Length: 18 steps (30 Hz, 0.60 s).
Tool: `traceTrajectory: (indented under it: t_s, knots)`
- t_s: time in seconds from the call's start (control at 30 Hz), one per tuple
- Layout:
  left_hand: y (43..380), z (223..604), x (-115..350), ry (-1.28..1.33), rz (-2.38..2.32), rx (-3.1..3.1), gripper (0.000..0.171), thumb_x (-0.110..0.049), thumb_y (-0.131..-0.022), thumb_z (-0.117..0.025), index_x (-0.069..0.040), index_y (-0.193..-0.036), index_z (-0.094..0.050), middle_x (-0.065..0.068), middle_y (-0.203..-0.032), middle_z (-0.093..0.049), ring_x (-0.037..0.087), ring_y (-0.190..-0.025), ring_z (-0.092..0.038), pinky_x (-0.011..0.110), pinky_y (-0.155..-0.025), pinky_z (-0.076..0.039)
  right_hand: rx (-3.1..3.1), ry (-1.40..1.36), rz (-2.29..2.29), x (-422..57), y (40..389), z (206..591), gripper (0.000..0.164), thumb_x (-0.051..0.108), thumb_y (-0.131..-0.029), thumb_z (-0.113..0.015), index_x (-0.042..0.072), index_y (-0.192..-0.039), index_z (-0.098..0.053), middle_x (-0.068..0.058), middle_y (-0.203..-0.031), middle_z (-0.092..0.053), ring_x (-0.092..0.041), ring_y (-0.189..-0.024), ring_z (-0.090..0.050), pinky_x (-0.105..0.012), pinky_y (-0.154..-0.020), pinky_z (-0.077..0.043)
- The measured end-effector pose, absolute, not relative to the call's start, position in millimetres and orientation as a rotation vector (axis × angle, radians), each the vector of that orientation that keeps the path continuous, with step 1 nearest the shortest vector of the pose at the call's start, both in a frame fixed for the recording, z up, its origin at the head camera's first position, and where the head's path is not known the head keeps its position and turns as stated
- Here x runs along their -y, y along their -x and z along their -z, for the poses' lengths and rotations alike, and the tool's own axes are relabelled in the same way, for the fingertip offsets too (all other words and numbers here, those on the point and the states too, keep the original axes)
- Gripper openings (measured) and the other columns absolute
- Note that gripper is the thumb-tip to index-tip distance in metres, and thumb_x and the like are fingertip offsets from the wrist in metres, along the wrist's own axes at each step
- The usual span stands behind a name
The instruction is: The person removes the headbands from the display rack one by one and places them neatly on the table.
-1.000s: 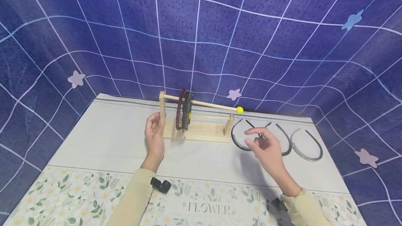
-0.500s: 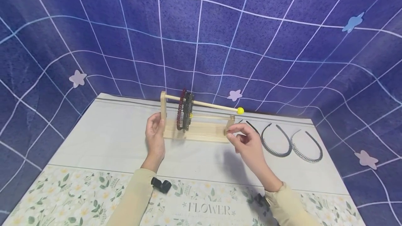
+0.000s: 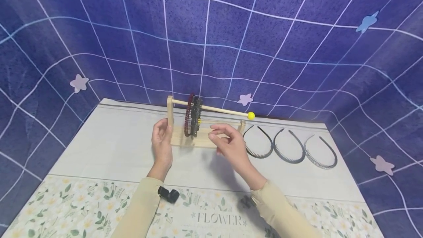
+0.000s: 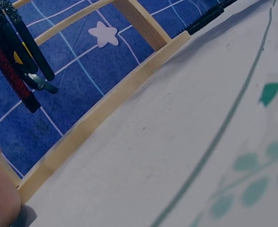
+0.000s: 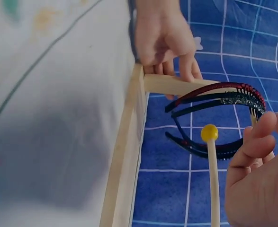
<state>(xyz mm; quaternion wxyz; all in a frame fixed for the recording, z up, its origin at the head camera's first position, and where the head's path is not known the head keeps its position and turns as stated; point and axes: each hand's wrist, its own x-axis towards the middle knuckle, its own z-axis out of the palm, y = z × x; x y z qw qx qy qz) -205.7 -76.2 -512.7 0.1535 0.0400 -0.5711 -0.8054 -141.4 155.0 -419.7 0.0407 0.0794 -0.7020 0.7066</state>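
A light wooden stand (image 3: 205,141) has an upright at each end and two rods. My left hand (image 3: 162,144) grips its left upright, with the fingers (image 5: 165,68) around the wood in the right wrist view. Several toothed headbands (image 3: 193,116), one dark red and others black or glittery, hang on the upper rod near that upright. The upper rod ends in a yellow ball (image 3: 251,115); the lower one ends in another yellow ball (image 5: 209,133) beside the headbands. My right hand (image 3: 231,146) hovers before the stand, right of the headbands, fingers bent loosely and nothing visible in them.
Three more headbands lie in a row on the white table right of the stand: a black one (image 3: 259,156), a dark one (image 3: 290,160) and a silvery one (image 3: 320,163). A blue gridded cloth (image 3: 211,47) rises behind the table. Flowered cloth (image 3: 82,208) covers the front.
My right hand has moved left from over the loose headbands, past the right upright, to the front of the stand. The left hand and the hanging headbands have stayed put.
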Motion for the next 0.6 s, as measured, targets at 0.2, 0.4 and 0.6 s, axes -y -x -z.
traceTrajectory:
  t_s: [0.2,0.4,0.6]
  knots:
    - [205.9,513.4,76.7,-0.110,2.297,1.638,0.027,-0.012,-0.116,-0.056,-0.017,-0.143,-0.061,-0.001,-0.149,-0.062,0.021,-0.152,-0.050,0.042,-0.131,-0.036,2.115,-0.238,-2.214,-138.8,153.7,415.6,0.035,0.005,-0.102,-0.079,-0.002,-0.136,-0.071,-0.013,-0.116,-0.077,-0.007,-0.054,-0.061,-0.018,-0.047,-0.041]
    - [207.1,512.0,76.2,-0.116,2.292,1.644,0.028,-0.012,-0.116,-0.057,-0.016,-0.143,-0.061,-0.001,-0.147,-0.064,0.020,-0.148,-0.053,0.043,-0.130,-0.036,2.089,-0.199,-2.244,-123.3,159.9,413.9,0.038,0.006,-0.101,-0.080,-0.003,-0.137,-0.071,-0.010,-0.116,-0.075,-0.008,-0.057,-0.062,-0.018,-0.050,-0.046]
    - [206.4,513.5,77.6,-0.120,2.295,1.646,0.028,-0.012,-0.116,-0.057,-0.017,-0.143,-0.061,0.001,-0.150,-0.064,0.020,-0.150,-0.052,0.044,-0.131,-0.036,2.070,-0.095,-2.234,-108.3,165.1,412.1,0.035,0.008,-0.097,-0.084,0.001,-0.131,-0.074,-0.005,-0.109,-0.075,-0.008,-0.055,-0.061,-0.019,-0.049,-0.044]
